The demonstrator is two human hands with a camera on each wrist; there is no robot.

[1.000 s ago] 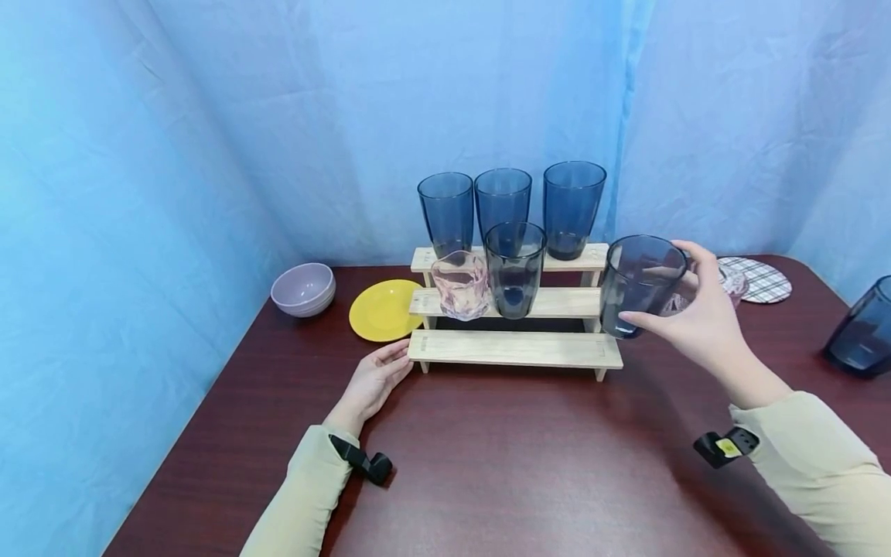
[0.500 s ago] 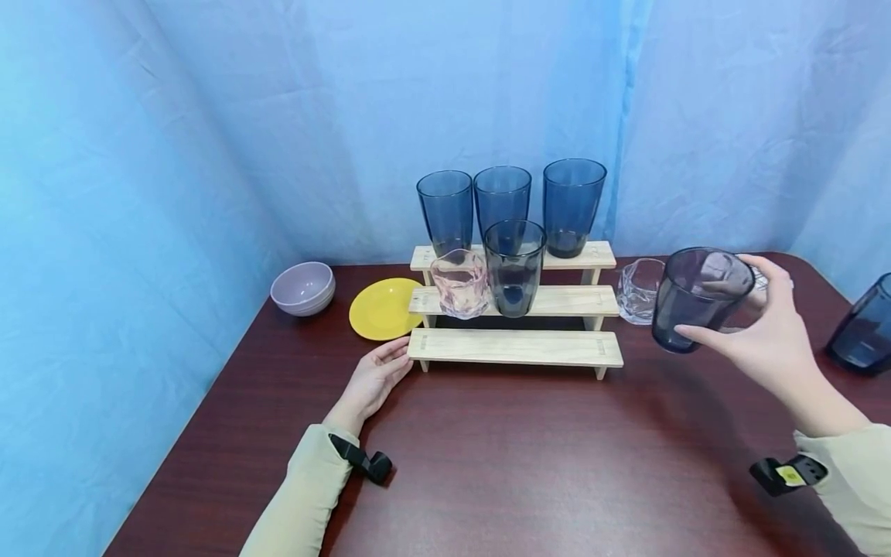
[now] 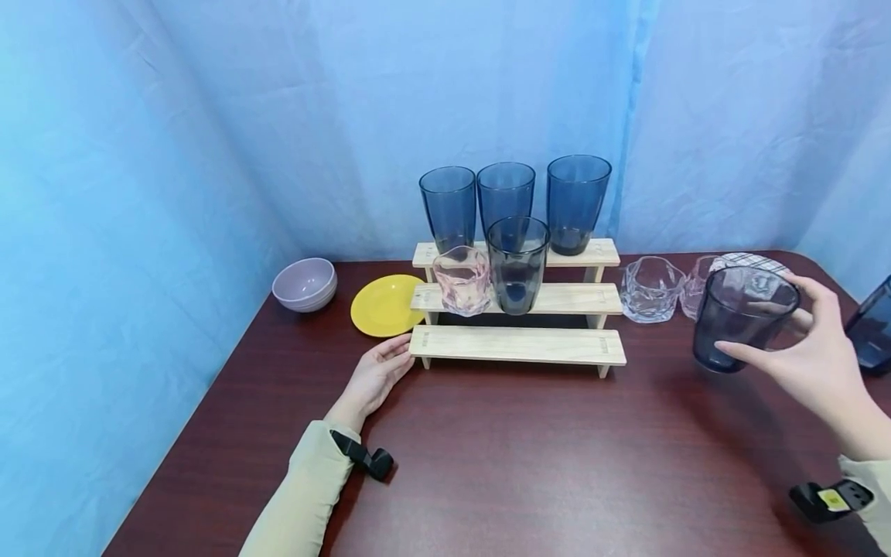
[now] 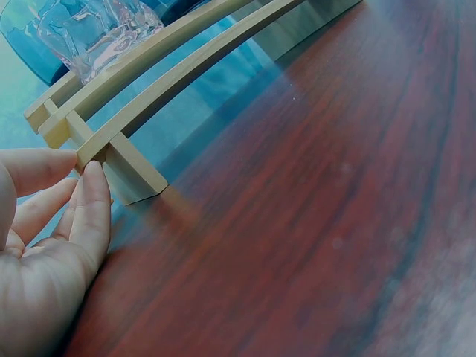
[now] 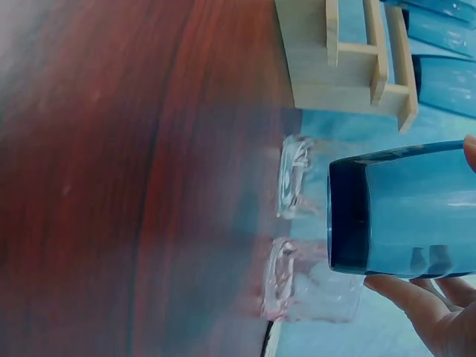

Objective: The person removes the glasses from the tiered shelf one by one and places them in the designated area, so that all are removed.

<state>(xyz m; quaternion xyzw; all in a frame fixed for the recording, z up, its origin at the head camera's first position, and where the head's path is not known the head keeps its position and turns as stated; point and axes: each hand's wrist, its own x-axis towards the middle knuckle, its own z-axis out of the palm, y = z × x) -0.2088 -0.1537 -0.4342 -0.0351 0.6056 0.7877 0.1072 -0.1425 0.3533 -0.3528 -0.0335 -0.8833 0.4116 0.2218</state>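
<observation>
At the near left corner of the rack (image 3: 515,343), the left hand (image 3: 372,379) pinches the end of the lowest step, thumb over and fingers under, probably to keep the slim frame from shifting. Right of the rack, the right hand (image 3: 821,344) grasps a tumbler (image 3: 738,321) in the air above the table (image 3: 501,464), tilted a little; thumb and fingers span its side, a hold that likely suits the wide, smooth wall. Farther right of the rack stands a blue tumbler (image 3: 873,333), partly out of view. On the rack's middle step, a pink cup (image 3: 462,282) and a grey tumbler (image 3: 517,271) stand side by side. Left of the rack lie a yellow plate (image 3: 385,307) and, beyond it, a bowl (image 3: 304,285); right of it stands a clear cup (image 3: 650,290). The rack's top step bears three blue tumblers (image 3: 576,203), perhaps at the back so their height hides less.
</observation>
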